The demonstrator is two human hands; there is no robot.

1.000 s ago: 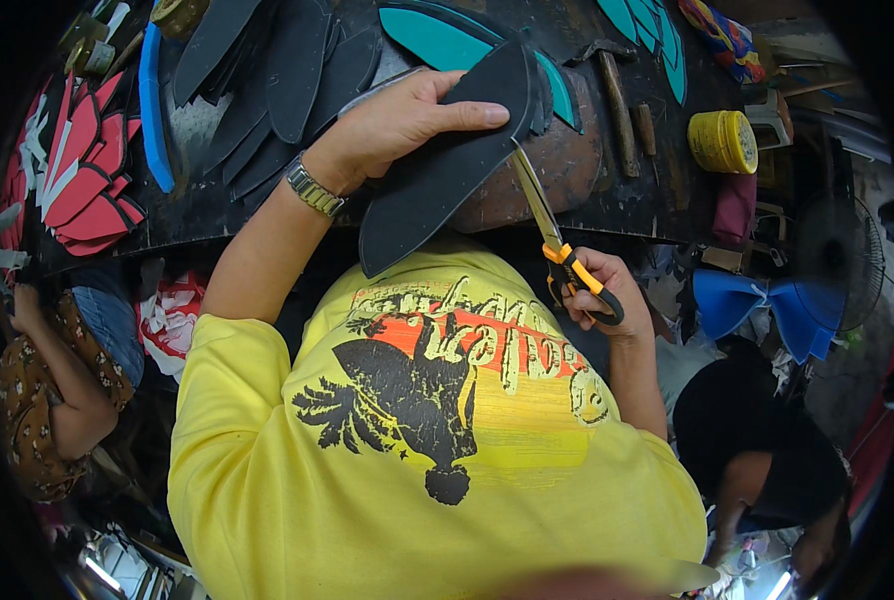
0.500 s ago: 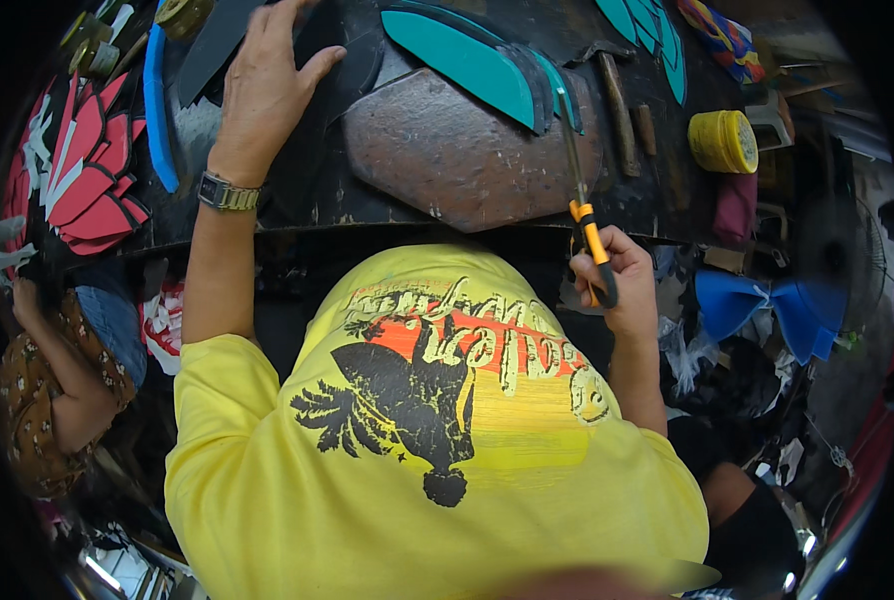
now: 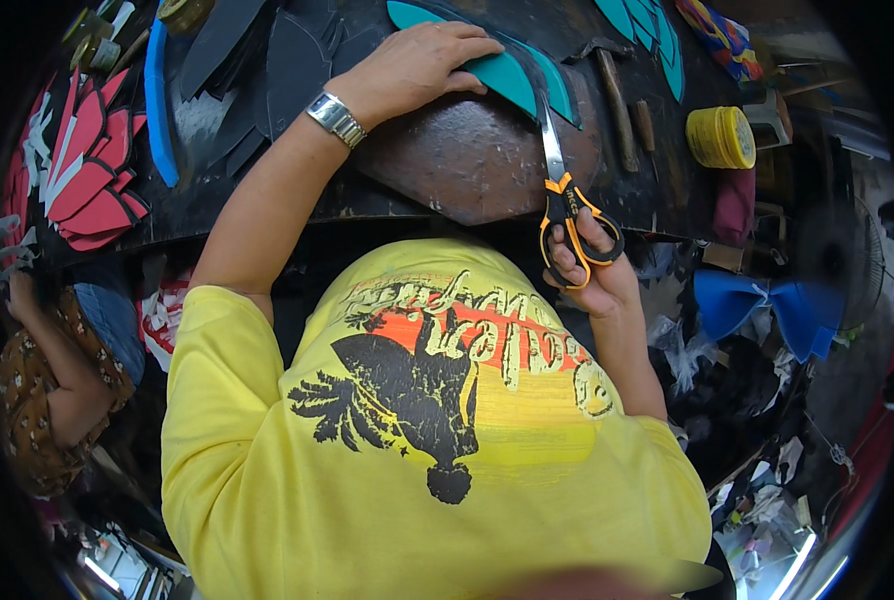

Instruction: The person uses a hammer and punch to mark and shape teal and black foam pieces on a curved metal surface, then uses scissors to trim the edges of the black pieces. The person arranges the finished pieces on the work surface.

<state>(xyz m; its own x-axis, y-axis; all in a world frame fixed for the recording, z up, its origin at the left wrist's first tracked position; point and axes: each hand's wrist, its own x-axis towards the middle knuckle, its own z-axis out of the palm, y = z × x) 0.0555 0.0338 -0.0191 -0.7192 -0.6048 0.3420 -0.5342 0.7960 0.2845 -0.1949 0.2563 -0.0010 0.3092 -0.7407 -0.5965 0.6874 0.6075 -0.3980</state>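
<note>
My left hand (image 3: 432,65) lies across a teal leaf-shaped sheet piece (image 3: 510,82), fingers stretched out over it and thumb apart. Part of that piece is hidden beneath the hand. Beside it a narrower teal strip with a dark edge (image 3: 557,88) lies on the brown stone slab (image 3: 447,180). My right hand (image 3: 595,262) grips a pair of scissors (image 3: 557,185) with orange and black handles, fingers through the loops. The blades point away from me, and their tips reach the near end of the teal piece; whether they touch it I cannot tell.
A hammer (image 3: 615,105) and a yellow tub (image 3: 721,138) lie right of the slab. Dark leaf-shaped pieces (image 3: 302,60), a blue strip (image 3: 155,110) and red pieces (image 3: 92,200) are at left. More teal pieces (image 3: 657,45) lie far right. Another person's arm (image 3: 62,360) shows at left.
My left hand has moved right, from the dark pieces onto the teal piece. The scissors have turned flatter and shifted left, with their tips now beside the teal piece's near end.
</note>
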